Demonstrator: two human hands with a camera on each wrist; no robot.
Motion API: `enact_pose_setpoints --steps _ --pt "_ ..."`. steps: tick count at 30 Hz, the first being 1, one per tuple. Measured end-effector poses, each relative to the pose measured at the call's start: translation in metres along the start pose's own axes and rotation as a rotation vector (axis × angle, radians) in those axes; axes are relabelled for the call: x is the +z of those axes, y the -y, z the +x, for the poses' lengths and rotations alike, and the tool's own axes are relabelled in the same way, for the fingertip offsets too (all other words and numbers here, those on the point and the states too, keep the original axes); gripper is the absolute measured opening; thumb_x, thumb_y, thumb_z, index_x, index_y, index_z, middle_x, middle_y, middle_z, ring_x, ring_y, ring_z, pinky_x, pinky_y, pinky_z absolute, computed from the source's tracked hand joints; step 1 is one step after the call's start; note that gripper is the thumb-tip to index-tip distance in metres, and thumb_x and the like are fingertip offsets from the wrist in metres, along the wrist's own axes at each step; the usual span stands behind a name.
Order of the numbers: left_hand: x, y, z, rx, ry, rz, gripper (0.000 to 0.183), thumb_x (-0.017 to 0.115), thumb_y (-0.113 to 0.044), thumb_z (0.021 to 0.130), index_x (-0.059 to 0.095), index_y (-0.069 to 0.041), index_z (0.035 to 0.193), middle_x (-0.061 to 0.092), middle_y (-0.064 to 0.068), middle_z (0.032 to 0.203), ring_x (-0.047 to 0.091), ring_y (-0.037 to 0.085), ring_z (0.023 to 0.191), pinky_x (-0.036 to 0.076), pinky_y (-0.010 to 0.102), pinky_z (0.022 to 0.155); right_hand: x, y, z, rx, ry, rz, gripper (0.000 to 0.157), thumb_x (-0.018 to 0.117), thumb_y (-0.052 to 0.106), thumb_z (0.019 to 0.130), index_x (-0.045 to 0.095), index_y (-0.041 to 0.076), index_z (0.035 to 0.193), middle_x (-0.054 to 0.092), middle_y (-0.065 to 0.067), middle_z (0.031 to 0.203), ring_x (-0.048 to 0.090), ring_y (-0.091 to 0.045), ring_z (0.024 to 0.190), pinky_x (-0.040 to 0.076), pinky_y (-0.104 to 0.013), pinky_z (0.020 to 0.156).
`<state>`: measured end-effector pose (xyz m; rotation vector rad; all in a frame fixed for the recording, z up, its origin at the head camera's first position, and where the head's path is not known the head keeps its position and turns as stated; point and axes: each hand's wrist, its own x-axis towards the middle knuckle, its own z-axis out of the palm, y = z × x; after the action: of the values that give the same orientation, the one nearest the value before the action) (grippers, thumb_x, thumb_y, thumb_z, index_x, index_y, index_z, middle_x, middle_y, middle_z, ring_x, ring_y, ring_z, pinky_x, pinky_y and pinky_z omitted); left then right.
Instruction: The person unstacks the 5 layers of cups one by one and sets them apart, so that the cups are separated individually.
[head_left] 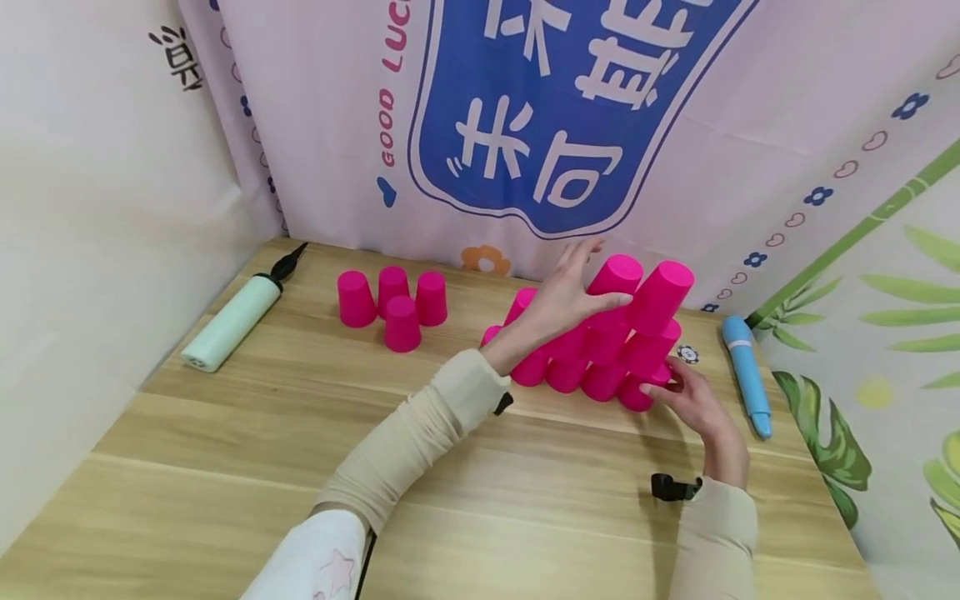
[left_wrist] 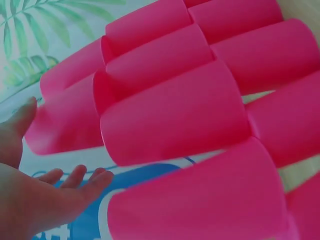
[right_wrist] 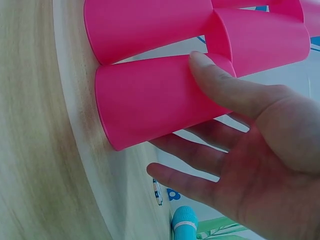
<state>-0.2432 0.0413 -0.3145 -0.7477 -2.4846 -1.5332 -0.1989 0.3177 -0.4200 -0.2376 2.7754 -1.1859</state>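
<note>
Bright pink cups are stacked upside down in a stepped wall, with two top cups (head_left: 617, 275) side by side on the upper level. My left hand (head_left: 564, 293) is beside the upper left one, thumb and fingers spread apart. In the left wrist view the thumb (left_wrist: 22, 117) overlaps the end of a top cup (left_wrist: 65, 122), and the other fingers stay below it. Down at the right end, my right hand (head_left: 693, 400) holds the bottom corner cup (right_wrist: 150, 100), thumb across its near side and some fingers behind it.
Several more pink cups (head_left: 402, 323) stand upside down at the back left of the wooden table (head_left: 300, 467). A pale green hand pump (head_left: 232, 323) lies at the far left, a blue pen-shaped object (head_left: 746, 375) at the right. A printed cloth (head_left: 330, 125) hangs behind.
</note>
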Motion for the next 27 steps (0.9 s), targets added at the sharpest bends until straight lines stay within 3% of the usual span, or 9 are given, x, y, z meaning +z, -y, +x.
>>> enact_pose_setpoints --steps 4,9,12,15,18,21,27 --pt "0.009 -0.003 0.008 -0.008 0.000 0.020 0.079 0.075 -0.036 0.082 0.033 -0.014 0.146 0.042 0.003 0.138 0.044 0.015 0.123 0.048 0.026 0.093 0.000 -0.001 0.001 0.011 0.007 0.008 0.064 0.065 0.030 0.092 0.038 0.003 0.144 0.051 -0.022 0.128 0.050 -0.037 0.112 0.047 -0.035 0.090" --pt "0.014 -0.006 0.009 -0.025 -0.023 0.019 0.068 0.075 -0.031 0.084 0.041 -0.013 0.140 0.047 0.003 0.131 0.048 0.014 0.117 0.049 0.022 0.086 -0.002 -0.003 0.003 0.023 0.025 0.025 0.066 0.065 0.032 0.092 0.037 0.004 0.145 0.049 -0.021 0.131 0.049 -0.037 0.115 0.045 -0.045 0.095" --pt "0.016 -0.007 0.007 0.026 -0.060 -0.006 0.064 0.075 -0.028 0.084 0.044 -0.012 0.137 0.050 0.003 0.128 0.050 0.014 0.114 0.050 0.019 0.084 -0.004 -0.003 0.000 0.017 0.024 0.031 0.066 0.065 0.031 0.092 0.037 0.003 0.145 0.049 -0.023 0.130 0.049 -0.038 0.114 0.046 -0.044 0.094" --pt "0.008 -0.009 -0.004 0.101 -0.117 -0.070 0.061 0.077 -0.024 0.083 0.047 -0.012 0.135 0.051 0.003 0.126 0.051 0.012 0.111 0.050 0.017 0.082 -0.003 -0.002 -0.002 0.020 0.027 0.024 0.066 0.064 0.032 0.093 0.036 0.002 0.144 0.049 -0.023 0.130 0.049 -0.039 0.114 0.047 -0.039 0.092" --pt "-0.009 -0.009 -0.022 0.170 -0.203 -0.103 0.061 0.079 -0.020 0.081 0.050 -0.010 0.133 0.053 0.005 0.123 0.052 0.013 0.109 0.050 0.017 0.081 -0.004 -0.002 -0.006 0.035 0.029 0.005 0.067 0.064 0.033 0.093 0.036 0.002 0.145 0.048 -0.024 0.130 0.049 -0.039 0.114 0.047 -0.039 0.091" --pt "-0.036 -0.003 -0.045 0.181 -0.313 -0.068 0.060 0.081 -0.019 0.079 0.053 -0.008 0.131 0.056 0.006 0.120 0.054 0.015 0.107 0.050 0.020 0.083 -0.005 -0.002 -0.007 0.048 0.034 -0.008 0.069 0.063 0.036 0.092 0.034 0.001 0.145 0.047 -0.025 0.130 0.048 -0.040 0.113 0.046 -0.041 0.091" --pt "-0.105 0.029 -0.098 0.083 -0.522 0.075 0.055 0.084 -0.020 0.075 0.059 -0.006 0.123 0.059 0.009 0.110 0.058 0.019 0.100 0.052 0.031 0.082 -0.002 0.003 -0.002 0.054 0.056 -0.009 0.074 0.063 0.038 0.092 0.031 0.001 0.147 0.045 -0.025 0.132 0.045 -0.040 0.114 0.045 -0.045 0.091"
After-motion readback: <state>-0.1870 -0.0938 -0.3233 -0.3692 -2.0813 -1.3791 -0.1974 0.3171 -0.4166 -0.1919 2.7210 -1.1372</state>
